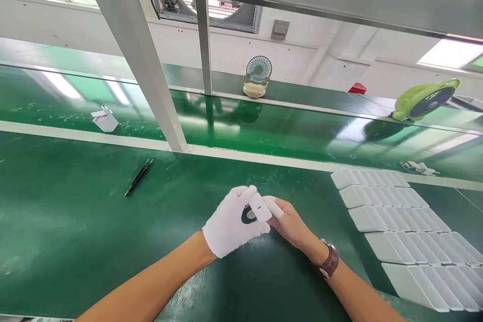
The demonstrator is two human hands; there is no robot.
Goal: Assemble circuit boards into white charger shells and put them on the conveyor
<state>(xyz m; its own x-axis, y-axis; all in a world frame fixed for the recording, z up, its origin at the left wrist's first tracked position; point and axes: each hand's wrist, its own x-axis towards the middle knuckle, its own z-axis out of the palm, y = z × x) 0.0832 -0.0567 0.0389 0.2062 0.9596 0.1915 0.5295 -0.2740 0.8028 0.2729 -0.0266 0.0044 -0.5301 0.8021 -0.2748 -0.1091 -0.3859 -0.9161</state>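
Note:
My left hand (232, 224), in a white glove, grips a small white plastic casing (259, 207) between thumb and fingers. The casing has rounded corners and a short dark slot in the face turned toward me. My right hand (289, 221) closes on the casing's right side, its fingertips partly hidden behind it. White finger cots cover some of the right fingers, and a brown-strapped watch sits on that wrist. Both hands are just above the green work surface (162, 231).
Black tweezers (139, 177) lie left of my hands. Rows of long white plastic trays (396, 216) stand at right. Behind a pale rail (256, 157) runs a glossy green belt (271, 131) bearing a white object (104, 119). Beyond are a small fan (258, 69) and a green fan (424, 100). A grey post (136, 55) rises left.

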